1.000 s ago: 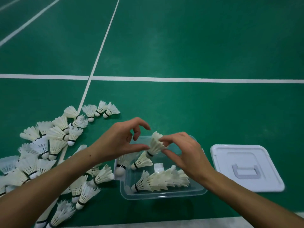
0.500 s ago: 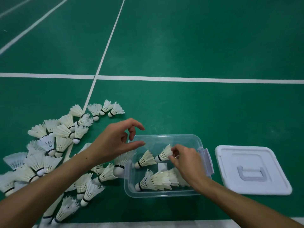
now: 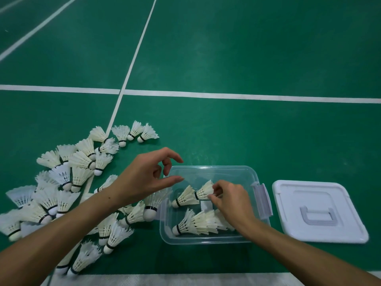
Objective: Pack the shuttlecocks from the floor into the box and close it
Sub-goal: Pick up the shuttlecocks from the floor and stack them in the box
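Your right hand (image 3: 231,200) has lowered the nested shuttlecocks (image 3: 194,196) into the box (image 3: 212,239), fingers still pinching them; left hand (image 3: 144,178) empty, fingers apart.

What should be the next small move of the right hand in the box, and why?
Probably release: the right hand pinches the stacked shuttlecocks low inside the clear box, beside another stack. The left hand hovers empty near the floor pile.
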Tool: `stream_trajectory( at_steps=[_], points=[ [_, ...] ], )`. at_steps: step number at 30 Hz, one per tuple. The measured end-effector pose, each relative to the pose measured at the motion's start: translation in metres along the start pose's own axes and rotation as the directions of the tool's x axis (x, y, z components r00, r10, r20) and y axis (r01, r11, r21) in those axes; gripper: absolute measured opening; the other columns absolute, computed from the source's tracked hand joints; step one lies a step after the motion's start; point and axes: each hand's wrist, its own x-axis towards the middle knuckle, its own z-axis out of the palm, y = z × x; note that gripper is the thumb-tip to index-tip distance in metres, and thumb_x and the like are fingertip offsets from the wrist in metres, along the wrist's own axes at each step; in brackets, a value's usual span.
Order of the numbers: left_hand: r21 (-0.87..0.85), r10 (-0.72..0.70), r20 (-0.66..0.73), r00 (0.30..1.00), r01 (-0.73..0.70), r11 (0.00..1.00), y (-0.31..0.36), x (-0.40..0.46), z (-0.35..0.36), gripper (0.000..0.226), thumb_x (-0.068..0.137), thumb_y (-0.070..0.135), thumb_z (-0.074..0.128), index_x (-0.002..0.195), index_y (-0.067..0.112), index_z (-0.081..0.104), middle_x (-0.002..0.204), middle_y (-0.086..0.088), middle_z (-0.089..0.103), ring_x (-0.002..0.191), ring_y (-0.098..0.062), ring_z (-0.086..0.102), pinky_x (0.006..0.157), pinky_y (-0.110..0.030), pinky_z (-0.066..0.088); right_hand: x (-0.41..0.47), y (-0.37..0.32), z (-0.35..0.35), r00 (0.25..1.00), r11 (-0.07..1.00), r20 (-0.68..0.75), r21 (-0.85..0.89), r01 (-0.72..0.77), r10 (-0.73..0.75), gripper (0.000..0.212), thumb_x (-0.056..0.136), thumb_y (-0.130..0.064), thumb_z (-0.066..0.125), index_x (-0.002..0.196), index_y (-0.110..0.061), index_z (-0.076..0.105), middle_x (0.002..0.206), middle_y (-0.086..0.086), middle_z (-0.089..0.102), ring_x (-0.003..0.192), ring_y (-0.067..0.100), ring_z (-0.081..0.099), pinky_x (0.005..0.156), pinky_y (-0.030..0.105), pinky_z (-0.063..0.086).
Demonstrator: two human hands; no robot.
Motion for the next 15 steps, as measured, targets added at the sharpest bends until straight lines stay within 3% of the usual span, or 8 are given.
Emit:
stream_trajectory(
  at_steps=[6,10,13,15],
  points=[
    [-0.036,-0.013,-0.019,1.0,0.012,0.999,-0.004,0.002,0.002,0.033,0.086,0.039,0.082,0.114,0.029,0.067,0.082,0.003,0.055,0.051,-0.024,0.047,0.053,-0.035,0.046,0.01,-0.003,0.023,0.982,0.992,0.19,0.124,-0.03,0.006,0.022,0.09,-0.023,0.084,0.109,-0.015,0.076,0.089,-0.007,0.076,0.081,0.002,0.07,0.085,0.027,0.063],
    [-0.113,-0.018,-0.015,1.0,0.016,0.993,-0.003,0.007,0.01,0.035,0.084,0.036,0.084,0.112,0.025,0.067,0.081,0.005,0.054,0.05,-0.016,0.045,0.053,-0.025,0.043,0.016,-0.002,0.015,0.967,0.986,0.256,0.159,-0.058,0.016,0.024,0.091,-0.022,0.082,0.113,-0.013,0.077,0.093,-0.006,0.076,0.085,0.003,0.071,0.087,0.026,0.063],
    [-0.205,-0.033,-0.018,0.999,0.029,0.978,0.001,0.015,0.018,0.038,0.081,0.036,0.085,0.113,0.025,0.067,0.084,0.006,0.054,0.052,-0.015,0.048,0.055,-0.029,0.045,0.013,-0.005,-0.01,0.972,0.991,0.235,0.125,-0.045,0.014,0.027,0.092,-0.024,0.081,0.117,-0.015,0.076,0.101,-0.008,0.077,0.094,0.004,0.071,0.094,0.031,0.062],
    [-0.242,-0.032,-0.031,0.999,0.024,0.97,0.006,0.021,0.022,0.04,0.08,0.036,0.085,0.114,0.025,0.067,0.085,0.007,0.053,0.051,-0.014,0.048,0.054,-0.031,0.045,0.004,-0.016,-0.034,0.985,0.972,0.173,0.233,-0.014,-0.027,0.029,0.094,-0.024,0.079,0.122,-0.017,0.074,0.106,-0.013,0.077,0.1,0.001,0.071,0.096,0.032,0.061]
  ],
)
